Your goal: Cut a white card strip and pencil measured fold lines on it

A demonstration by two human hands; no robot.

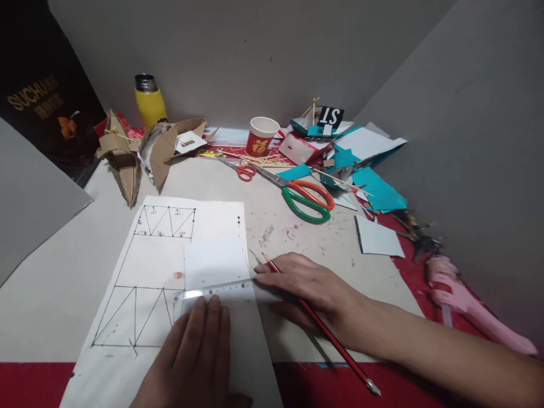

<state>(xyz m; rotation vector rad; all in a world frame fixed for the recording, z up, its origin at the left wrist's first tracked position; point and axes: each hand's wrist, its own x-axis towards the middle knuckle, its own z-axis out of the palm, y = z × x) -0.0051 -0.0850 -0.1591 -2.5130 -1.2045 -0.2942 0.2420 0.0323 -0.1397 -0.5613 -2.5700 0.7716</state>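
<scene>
Two hands (193, 348) touch the ruler (225, 289), scissors (312, 217) beyond the paper (219, 221) edge.

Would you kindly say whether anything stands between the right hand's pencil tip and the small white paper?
Nothing visible does: the right hand holds the pencil with its tip beside the small white paper. The ruler, under the left hand, crosses that paper's near part.

The pencil (331, 338) is red with a dark stripe, the ruler (229, 289) clear with dark marks, the large paper (161, 260) white with black-lined triangles. Along the far edge of the pale table (327, 249), a bottle (151, 107) is yellow, a cup (262, 139) red with a gold character. The large scissors (284, 182) have orange and green handles. Near the right edge, a glue gun (453, 283) is pink.
</scene>
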